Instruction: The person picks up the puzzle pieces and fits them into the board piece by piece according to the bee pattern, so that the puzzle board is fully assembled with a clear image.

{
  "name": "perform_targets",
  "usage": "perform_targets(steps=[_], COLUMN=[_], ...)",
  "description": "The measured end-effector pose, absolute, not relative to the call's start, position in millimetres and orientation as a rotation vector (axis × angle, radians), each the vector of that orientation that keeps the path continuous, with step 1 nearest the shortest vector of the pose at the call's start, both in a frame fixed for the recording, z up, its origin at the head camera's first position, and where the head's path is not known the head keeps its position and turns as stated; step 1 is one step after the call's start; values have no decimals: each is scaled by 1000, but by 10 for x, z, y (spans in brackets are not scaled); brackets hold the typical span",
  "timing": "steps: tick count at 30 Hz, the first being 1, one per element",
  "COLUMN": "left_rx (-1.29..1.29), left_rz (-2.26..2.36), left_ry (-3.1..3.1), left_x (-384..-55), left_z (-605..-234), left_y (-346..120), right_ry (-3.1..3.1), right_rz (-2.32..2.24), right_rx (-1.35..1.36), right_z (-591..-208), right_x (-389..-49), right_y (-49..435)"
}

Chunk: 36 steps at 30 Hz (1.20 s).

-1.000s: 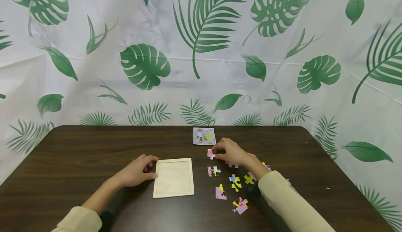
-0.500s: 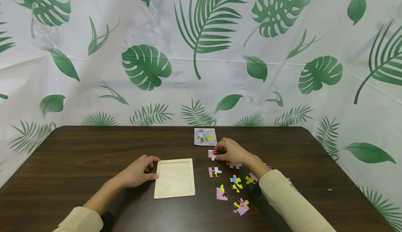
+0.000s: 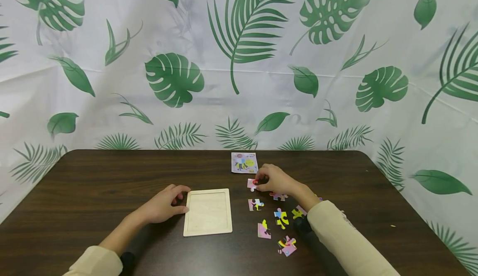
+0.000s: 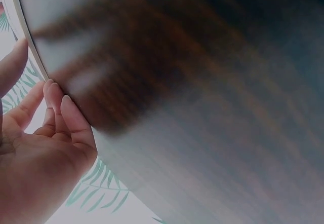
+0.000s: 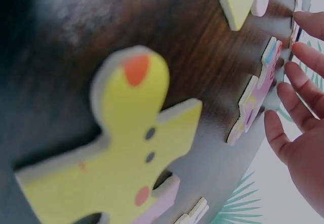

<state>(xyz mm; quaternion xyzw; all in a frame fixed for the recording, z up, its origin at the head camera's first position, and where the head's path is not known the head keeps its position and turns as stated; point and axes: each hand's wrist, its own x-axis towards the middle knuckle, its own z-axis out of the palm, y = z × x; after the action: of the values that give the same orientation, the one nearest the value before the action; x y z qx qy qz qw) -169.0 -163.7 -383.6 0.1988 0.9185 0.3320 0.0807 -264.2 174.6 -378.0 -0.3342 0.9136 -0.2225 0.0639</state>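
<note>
The left hand point(image 3: 162, 205) is loosely open, thumb and forefinger apart, their tips touching the left edge of a shallow wooden tray point(image 3: 208, 211) that lies flat. Farther right, the right hand point(image 3: 277, 181) pinches a pink puzzle piece point(image 3: 251, 183) with a red mark between thumb and forefinger, just below a bee picture card point(image 3: 244, 164).

The left forearm slants in from the lower left, the right from the lower right, each in a cream sleeve point(image 3: 349, 236). The right hand arches above the table, its other fingers spread in the wrist view.

The table point(image 3: 112, 168) is dark wood grain. Loose puzzle pieces point(image 3: 281, 218) lie right of the tray, near and below the right hand. Behind hangs a white cloth point(image 3: 123, 81) printed with green leaves.
</note>
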Motion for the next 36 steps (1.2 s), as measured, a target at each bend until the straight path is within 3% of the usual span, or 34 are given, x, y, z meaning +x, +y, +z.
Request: perform_targets(steps=[36], left_rx=[591], left_rz=[955], left_ry=[2779], left_x=[-1687], left_z=[-3840], left_y=[-1629], right_ry=[2738], right_rz=[-649], right_rx=[-1039], right_z=[-3804], right_x=[-2668], right_y=[1728])
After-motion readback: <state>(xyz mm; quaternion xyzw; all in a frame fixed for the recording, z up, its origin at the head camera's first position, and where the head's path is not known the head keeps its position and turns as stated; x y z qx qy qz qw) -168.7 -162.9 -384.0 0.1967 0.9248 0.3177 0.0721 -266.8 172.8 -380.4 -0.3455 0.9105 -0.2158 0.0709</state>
